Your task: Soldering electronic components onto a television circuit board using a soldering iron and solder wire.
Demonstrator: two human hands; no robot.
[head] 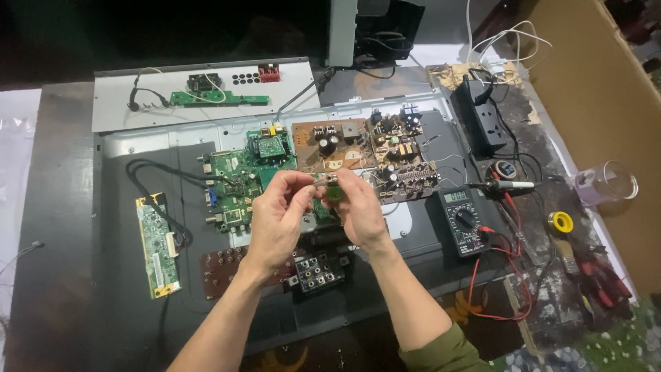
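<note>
Head view of a repair bench. Both hands meet above the middle of an opened flat-panel chassis of grey sheet metal (420, 231) that covers most of the dark table. The left hand (275, 217) and the right hand (359, 207) pinch between thumbs and fingertips a small green circuit module with a silvery metal part on its upper end (333, 187); it is held clear of the boards below. Whether each hand grips it or one merely steadies it cannot be told.

The module looks light, stiff and brittle, with fine leads that would likely bend; it is best taken by its bare edges, not across the solder side or the metal part.

Behind the hands, screwed flat to the chassis, lie a green main board with connectors (237, 182) and a brown power board studded with capacitors and coils (365, 155). Toward the left edge lies a narrow green strip board with gold ends (155, 244); near the front edge, a black connector block with round sockets (317, 270).

At the right edge stand a black digital multimeter with red and black leads (463, 219), a soldering iron (513, 184), a yellow reel (560, 222), red-handled pliers (602, 279) and a clear plastic cup (609, 182).
</note>
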